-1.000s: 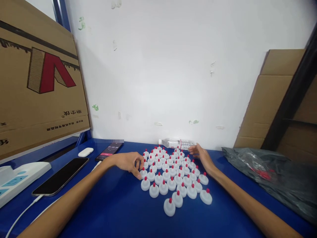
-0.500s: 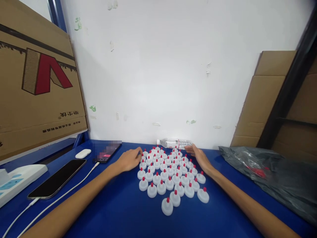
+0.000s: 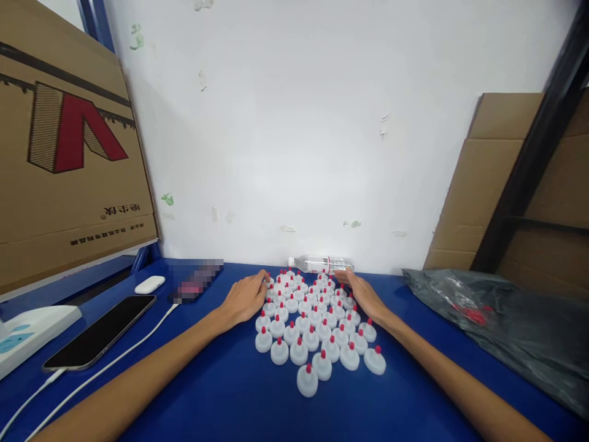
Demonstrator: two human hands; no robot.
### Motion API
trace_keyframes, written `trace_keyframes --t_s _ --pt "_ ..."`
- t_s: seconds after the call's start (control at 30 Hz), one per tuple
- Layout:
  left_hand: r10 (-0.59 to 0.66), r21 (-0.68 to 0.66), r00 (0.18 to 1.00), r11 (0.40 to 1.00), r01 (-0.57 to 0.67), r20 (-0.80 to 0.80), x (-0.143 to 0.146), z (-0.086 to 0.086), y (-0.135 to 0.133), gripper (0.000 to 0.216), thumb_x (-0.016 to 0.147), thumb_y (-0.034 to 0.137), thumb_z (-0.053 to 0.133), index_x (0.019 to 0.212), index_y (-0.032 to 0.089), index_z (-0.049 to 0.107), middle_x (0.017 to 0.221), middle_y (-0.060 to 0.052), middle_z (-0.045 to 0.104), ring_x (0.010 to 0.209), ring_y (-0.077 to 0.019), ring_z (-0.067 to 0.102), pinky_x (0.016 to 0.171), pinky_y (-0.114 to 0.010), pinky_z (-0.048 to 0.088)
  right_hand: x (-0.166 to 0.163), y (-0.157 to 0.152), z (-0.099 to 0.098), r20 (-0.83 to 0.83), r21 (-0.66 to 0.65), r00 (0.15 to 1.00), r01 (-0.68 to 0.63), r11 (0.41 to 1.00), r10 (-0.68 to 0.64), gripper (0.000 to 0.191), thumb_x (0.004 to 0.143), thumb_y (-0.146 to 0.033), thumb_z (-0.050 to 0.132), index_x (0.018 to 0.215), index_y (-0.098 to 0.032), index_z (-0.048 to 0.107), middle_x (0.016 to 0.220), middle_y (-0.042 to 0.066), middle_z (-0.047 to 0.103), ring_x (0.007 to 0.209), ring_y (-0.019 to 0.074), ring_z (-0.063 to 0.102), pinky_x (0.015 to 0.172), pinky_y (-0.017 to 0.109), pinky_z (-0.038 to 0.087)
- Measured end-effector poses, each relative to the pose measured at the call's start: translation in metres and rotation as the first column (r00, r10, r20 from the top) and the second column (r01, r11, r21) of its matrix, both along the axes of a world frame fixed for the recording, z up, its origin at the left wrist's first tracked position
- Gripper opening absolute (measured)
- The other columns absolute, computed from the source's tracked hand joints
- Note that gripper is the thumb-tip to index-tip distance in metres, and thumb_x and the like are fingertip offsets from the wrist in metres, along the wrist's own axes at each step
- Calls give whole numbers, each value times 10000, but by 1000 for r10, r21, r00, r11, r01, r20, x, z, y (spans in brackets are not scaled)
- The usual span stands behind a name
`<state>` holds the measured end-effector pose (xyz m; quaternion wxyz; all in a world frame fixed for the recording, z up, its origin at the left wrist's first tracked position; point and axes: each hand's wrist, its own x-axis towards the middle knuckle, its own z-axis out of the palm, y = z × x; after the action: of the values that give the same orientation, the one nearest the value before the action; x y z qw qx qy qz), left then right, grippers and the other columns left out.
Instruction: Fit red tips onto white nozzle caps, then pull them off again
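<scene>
Several white caps with red tips (image 3: 313,322) stand packed together on the blue table (image 3: 221,393). My left hand (image 3: 246,296) lies along the left side of the cluster, fingers stretched out and touching the far-left caps. My right hand (image 3: 361,293) lies along the right side, fingers extended flat against the far-right caps. Neither hand holds anything. One cap (image 3: 307,380) stands alone at the near tip of the cluster.
A clear plastic bottle (image 3: 319,264) lies by the wall behind the caps. A dark phone (image 3: 99,331) with a white cable, a second phone (image 3: 193,285), a white earbud case (image 3: 150,284) and a power strip (image 3: 27,331) sit left. A dark plastic bag (image 3: 497,319) lies right. Cardboard boxes (image 3: 69,153) flank both sides.
My left hand has opened from a curled pinch and slid forward along the left edge of the caps. My right hand moved inward to the far-right edge. The caps sit closer together.
</scene>
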<state>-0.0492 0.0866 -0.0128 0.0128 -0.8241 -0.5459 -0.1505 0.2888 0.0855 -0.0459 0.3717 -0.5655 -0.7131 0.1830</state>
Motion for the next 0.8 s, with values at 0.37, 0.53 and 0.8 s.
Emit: trace_keyframes --t_s 0.37,0.53,0.8 --pt "243 -76 956 963 -258 -163 -15 -20 21 596 1015 484 287 1524 185 372 1562 -224 332 1459 -415 270 1130 -548 280 28 -5 8 591 66 793 136 989 -149 273 1006 -375 377 951 -205 583 914 97 681 851 270 659 712 335 408" --pt "235 -78 950 964 -255 -208 -15 -18 22 610 1019 492 278 1538 178 344 1561 -243 322 1452 -412 290 1131 -531 280 24 -7 10 659 62 741 123 990 -133 280 1028 -363 343 955 -211 567 929 76 694 847 242 668 670 304 372" --pt "226 -54 945 968 -245 -236 -13 -16 19 599 1021 479 273 1532 176 354 1549 -236 351 1437 -408 326 1116 -529 300 26 -7 11 690 64 711 122 990 -132 294 1038 -377 324 978 -213 560 947 72 700 850 229 669 661 293 356"
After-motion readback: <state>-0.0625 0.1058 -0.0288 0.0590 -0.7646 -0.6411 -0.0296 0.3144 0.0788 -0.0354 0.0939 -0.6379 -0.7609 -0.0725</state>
